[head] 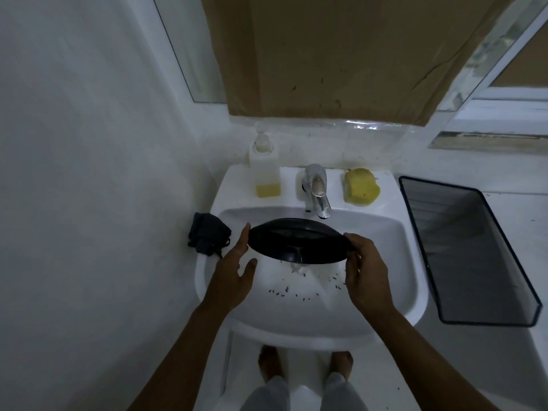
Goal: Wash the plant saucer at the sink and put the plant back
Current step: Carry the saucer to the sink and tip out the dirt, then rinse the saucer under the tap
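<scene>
A black round plant saucer (296, 243) is held tilted over the white sink basin (394, 262), its near edge tipped down, with water running off it. My right hand (366, 271) grips the saucer's right rim. My left hand (234, 271) is beside the left rim with fingers spread; its fingertips are at the edge, and I cannot tell if they touch it. Small dark bits of dirt (296, 292) lie scattered in the basin below the saucer. The plant is not in view.
A chrome tap (316, 189) stands behind the basin, a soap dispenser (265, 170) with yellow liquid to its left, a yellow sponge (361, 186) to its right. A dark cloth (209, 237) lies at the sink's left edge. A black mesh bin (468, 250) stands at the right.
</scene>
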The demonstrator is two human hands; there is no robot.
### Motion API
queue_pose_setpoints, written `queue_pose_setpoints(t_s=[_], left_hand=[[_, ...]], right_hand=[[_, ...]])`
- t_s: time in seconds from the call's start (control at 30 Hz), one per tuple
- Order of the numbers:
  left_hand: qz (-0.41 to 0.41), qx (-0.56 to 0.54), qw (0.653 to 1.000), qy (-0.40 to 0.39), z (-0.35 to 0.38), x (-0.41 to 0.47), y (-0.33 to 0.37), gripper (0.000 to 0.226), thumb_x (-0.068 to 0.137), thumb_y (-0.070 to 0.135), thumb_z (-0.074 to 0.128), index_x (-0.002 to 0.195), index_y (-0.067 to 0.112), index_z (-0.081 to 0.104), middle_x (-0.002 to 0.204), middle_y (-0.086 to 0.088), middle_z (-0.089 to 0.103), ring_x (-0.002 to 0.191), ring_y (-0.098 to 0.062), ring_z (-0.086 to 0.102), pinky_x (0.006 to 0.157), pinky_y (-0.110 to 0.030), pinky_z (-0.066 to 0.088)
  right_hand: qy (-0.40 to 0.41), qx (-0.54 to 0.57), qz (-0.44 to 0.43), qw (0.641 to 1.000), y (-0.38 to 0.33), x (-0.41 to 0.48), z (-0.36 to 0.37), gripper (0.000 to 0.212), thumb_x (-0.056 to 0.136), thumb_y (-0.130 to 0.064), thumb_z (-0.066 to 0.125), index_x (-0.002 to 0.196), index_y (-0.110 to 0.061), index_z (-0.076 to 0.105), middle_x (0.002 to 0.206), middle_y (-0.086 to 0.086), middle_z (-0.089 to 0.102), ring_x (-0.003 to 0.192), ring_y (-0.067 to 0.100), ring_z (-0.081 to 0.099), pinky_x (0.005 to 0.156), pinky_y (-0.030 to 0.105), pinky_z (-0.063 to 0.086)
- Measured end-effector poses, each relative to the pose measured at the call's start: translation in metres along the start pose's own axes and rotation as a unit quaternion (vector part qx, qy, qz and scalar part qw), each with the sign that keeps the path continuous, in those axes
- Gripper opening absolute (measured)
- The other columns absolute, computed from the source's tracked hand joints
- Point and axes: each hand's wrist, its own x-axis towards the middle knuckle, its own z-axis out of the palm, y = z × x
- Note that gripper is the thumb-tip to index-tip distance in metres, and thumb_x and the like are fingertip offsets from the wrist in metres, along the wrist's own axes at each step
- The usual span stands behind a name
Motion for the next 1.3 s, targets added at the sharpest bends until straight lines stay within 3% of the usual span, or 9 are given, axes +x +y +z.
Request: queue_pose_setpoints(t_s=[0.37,0.47,0.67,0.83,0.9,1.0,1.13,1.2,1.3], left_hand=[[0.019,0.009,1.0,0.012,0.002,-0.003,0.004,0.08,0.098,0.015,0.057,0.144,0.064,0.013,0.14,0.038,0.034,0.133,0.01,0.037,0.112,-0.034,0.036],[-0.008,-0.035,0.997,0.061,-0.007,0.001,0.002,0.07,0.096,0.015,0.061,0.141,0.058,0.028,0.141,0.018,0.049,0.129,0.005,0.046,0.102,-0.018,0.041],[-0.068,-0.018,0.994,0.079,-0.025,0.008,-0.013,0.048,0.095,0.013,0.062,0.134,0.04,0.052,0.115,0.02,0.06,0.092,0.022,0.058,0.072,0.003,0.043],[-0.142,-0.037,0.989,0.019,-0.014,0.011,-0.028,0.045,0.097,0.008,0.057,0.138,0.024,0.052,0.126,0.003,0.058,0.107,-0.006,0.057,0.095,-0.032,0.052],[-0.173,-0.078,0.982,-0.005,-0.005,0.013,-0.027,0.045,0.097,0.008,0.058,0.137,0.027,0.053,0.124,0.004,0.058,0.111,-0.015,0.057,0.084,-0.039,0.058],[-0.177,-0.12,0.977,-0.025,0.011,0.02,-0.02,0.042,0.099,0.01,0.056,0.124,0.044,0.056,0.121,0.011,0.058,0.106,-0.009,0.059,0.069,-0.03,0.06],[-0.164,-0.117,0.979,-0.019,0.031,0.032,-0.01,0.045,0.099,0.007,0.054,0.131,0.038,0.055,0.12,0.015,0.059,0.109,-0.009,0.059,0.094,-0.042,0.054],[-0.16,-0.109,0.981,-0.017,0.036,0.038,-0.008,0.045,0.099,0.007,0.053,0.139,0.026,0.053,0.126,0.009,0.058,0.117,-0.013,0.055,0.102,-0.046,0.049],[-0.158,-0.1,0.982,-0.017,0.04,0.044,-0.007,0.046,0.098,0.004,0.052,0.141,0.021,0.052,0.134,0.003,0.057,0.124,-0.017,0.053,0.105,-0.048,0.046]], right_hand=[[0.003,0.004,0.019,1.0,-0.001,-0.002,-0.006,0.034,0.094,0.002,0.052,0.123,-0.015,0.053,0.114,-0.008,0.056,0.103,-0.001,0.054,0.093,0.009,0.043],[-0.042,0.071,0.058,0.995,-0.01,0.0,-0.008,0.037,0.097,-0.007,0.053,0.126,-0.029,0.05,0.117,-0.019,0.06,0.105,-0.004,0.06,0.087,0.013,0.05],[-0.101,0.132,0.172,0.971,-0.011,-0.005,0.01,0.038,0.095,-0.011,0.059,0.126,-0.034,0.056,0.109,-0.022,0.063,0.093,0.009,0.068,0.076,0.024,0.059],[-0.174,0.176,0.343,0.906,0.015,0.004,0.018,0.04,0.091,-0.003,0.057,0.125,-0.025,0.062,0.11,0.005,0.07,0.09,0.021,0.07,0.071,0.037,0.062],[-0.185,0.158,0.368,0.898,0.024,0.011,0.013,0.04,0.09,-0.002,0.055,0.124,-0.022,0.062,0.105,0.002,0.073,0.083,0.021,0.071,0.07,0.038,0.062],[-0.203,0.059,0.364,0.907,0.033,0.026,0.001,0.037,0.091,-0.008,0.056,0.126,-0.021,0.061,0.115,0.003,0.07,0.092,0.019,0.069,0.077,0.033,0.059],[-0.114,-0.054,0.237,0.963,0.011,0.058,-0.012,0.031,0.097,-0.021,0.055,0.128,-0.019,0.061,0.122,0.003,0.066,0.107,0.017,0.062,0.09,0.025,0.045],[-0.073,0.037,0.245,0.966,-0.016,0.084,-0.013,0.025,0.098,-0.03,0.053,0.12,-0.025,0.063,0.105,-0.003,0.071,0.091,0.012,0.067,0.078,0.025,0.05],[-0.125,0.278,0.364,0.88,-0.056,0.124,-0.003,0.014,0.096,-0.027,0.057,0.101,-0.017,0.065,0.087,0.004,0.072,0.074,0.019,0.069,0.066,0.03,0.058]])
